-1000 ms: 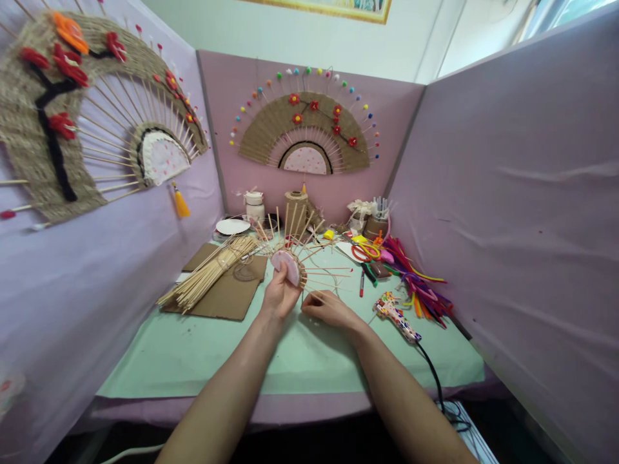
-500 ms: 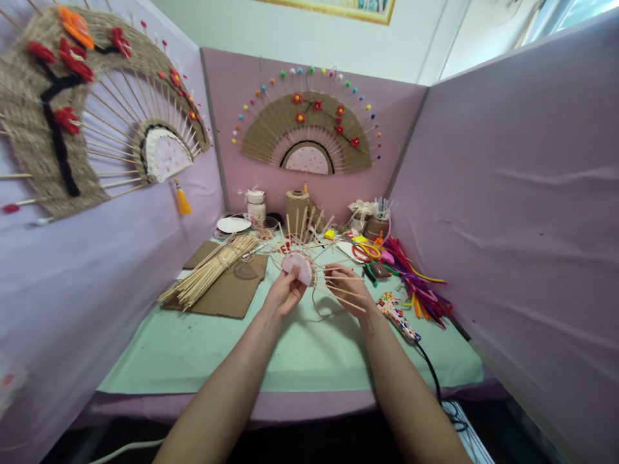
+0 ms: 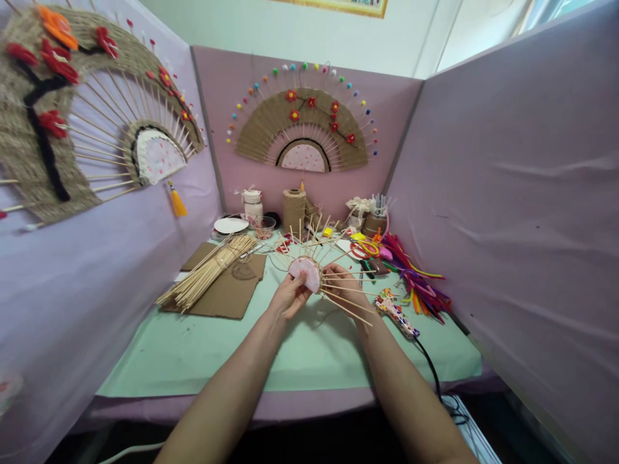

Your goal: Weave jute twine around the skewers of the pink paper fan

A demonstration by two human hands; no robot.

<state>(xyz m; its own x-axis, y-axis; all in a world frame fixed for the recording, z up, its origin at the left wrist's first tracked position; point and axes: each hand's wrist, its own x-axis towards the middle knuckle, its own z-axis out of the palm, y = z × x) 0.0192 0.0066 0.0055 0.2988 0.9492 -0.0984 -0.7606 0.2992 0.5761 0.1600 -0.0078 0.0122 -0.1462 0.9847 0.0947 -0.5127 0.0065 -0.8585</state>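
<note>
My left hand [image 3: 291, 294] is closed on the half-round pink base [image 3: 304, 273] of a small fan frame, thumb on its front face. Thin bamboo sticks [image 3: 347, 304] spread from the base upward and to the right. Twine is wound round the sticks close to the base's curved edge. My right hand [image 3: 344, 283] is behind the right-hand sticks, fingers bent together near the twine. What its fingertips pinch is partly hidden and too small to make out. A loose loop of twine [image 3: 331, 316] hangs faintly below the frame.
Left on the green cloth, a bundle of bamboo sticks [image 3: 215, 270] lies on cardboard [image 3: 236, 303]. A patterned glue gun [image 3: 396, 316] with a black cord and coloured pipe cleaners [image 3: 420, 283] lie right. A twine spool [image 3: 294, 209] stands behind. Finished fans [image 3: 302, 132] hang on the partitions.
The fan frame has moved slightly right and tilted, so its sticks fan out more visibly. Both hands stay close to it, the left still gripping the base. The view has shifted slightly.
</note>
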